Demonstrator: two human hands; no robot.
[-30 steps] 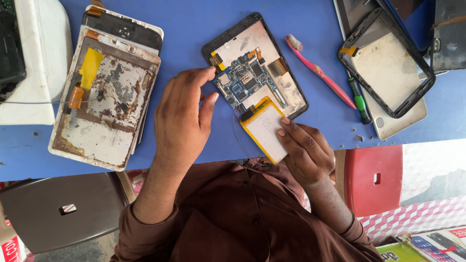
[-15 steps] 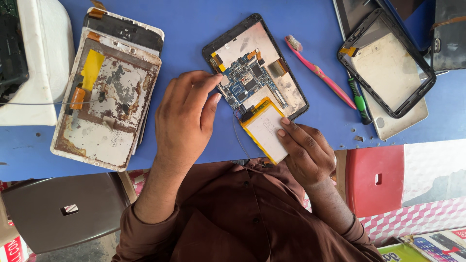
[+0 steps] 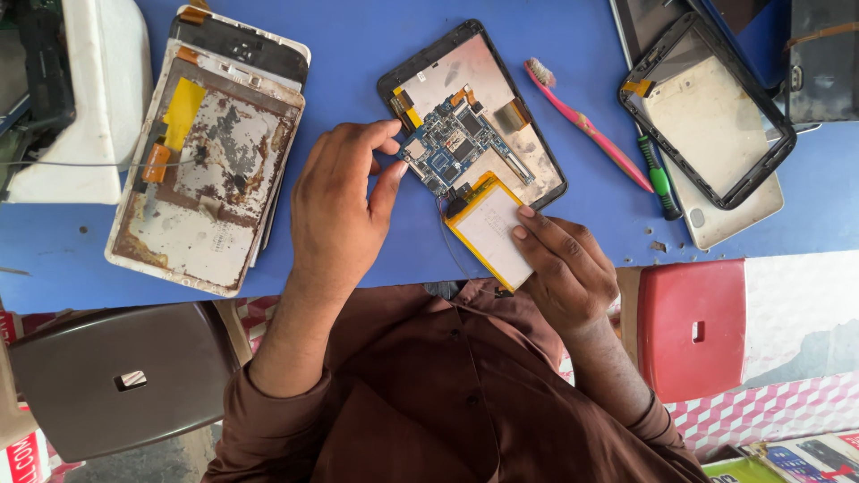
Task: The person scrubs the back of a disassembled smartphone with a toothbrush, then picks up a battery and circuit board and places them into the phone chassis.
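Observation:
An opened tablet (image 3: 528,156) lies back-off on the blue table (image 3: 358,54), showing a blue circuit board (image 3: 452,143). My left hand (image 3: 335,210) pinches the board's left corner between thumb and fingers. A flat white battery with yellow edges (image 3: 483,228) sticks out from the tablet's lower end over the table's front edge, joined to it by thin wires. My right hand (image 3: 564,268) grips that battery, its fingertips pressing on top.
A stripped tablet frame with a yellow patch (image 3: 201,179) lies at left beside a white box (image 3: 98,98). A pink toothbrush (image 3: 586,125), a green-handled screwdriver (image 3: 660,179) and a black tablet bezel (image 3: 707,107) lie at right. A red stool (image 3: 693,326) and a grey stool (image 3: 116,376) stand below.
My left hand's fingers have reached further onto the circuit board's corner and closed on it. My right hand stays on the battery.

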